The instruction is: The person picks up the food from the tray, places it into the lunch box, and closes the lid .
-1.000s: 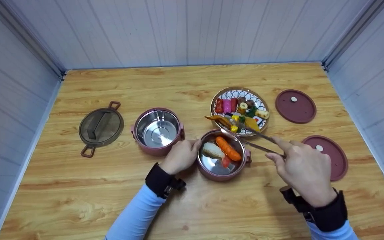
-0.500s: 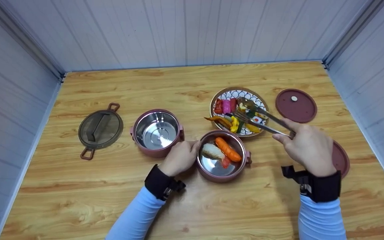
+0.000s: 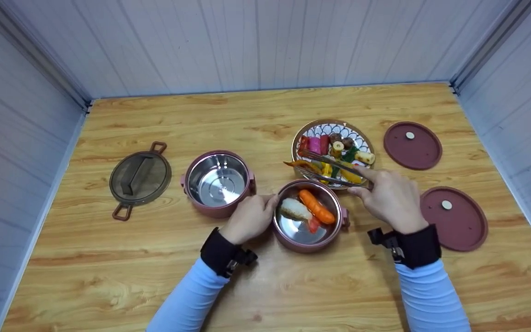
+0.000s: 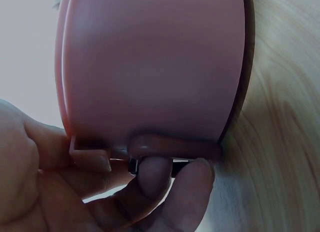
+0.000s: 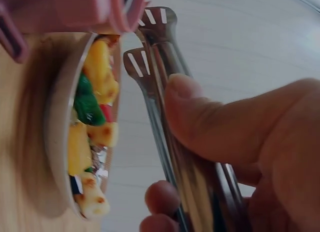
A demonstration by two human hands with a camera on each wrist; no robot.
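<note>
In the head view my left hand (image 3: pixel 250 219) is at the left side of a pink pot (image 3: pixel 306 247). The left wrist view shows its fingers curled round the pot's side clasp (image 4: pixel 172 146). An orange carrot-like piece (image 3: pixel 316 206) and a white oblong piece with a red tail (image 3: pixel 295 210) lie inside. My right hand (image 3: pixel 392 198) holds metal tongs (image 5: pixel 167 62) between thumb and fingers. Their slotted tips are apart, over the left part of a patterned plate (image 3: pixel 298 135), near a curved orange piece (image 3: pixel 297 164). Several small toy-like foods, including a yellow piece (image 3: pixel 351 174), share the plate.
A second pink pot (image 3: pixel 217 211), with a bare steel inside, stands left of my left hand. Further left lies a dark see-through lid (image 3: pixel 152 182) with two loops. Two maroon round lids, one behind (image 3: pixel 420 154) and one nearer (image 3: pixel 466 226), lie at the right.
The tongs first swung from the plate's front edge to its middle right, then left to the curved orange piece. My right hand has followed leftward. The left hand stays on the pot.
</note>
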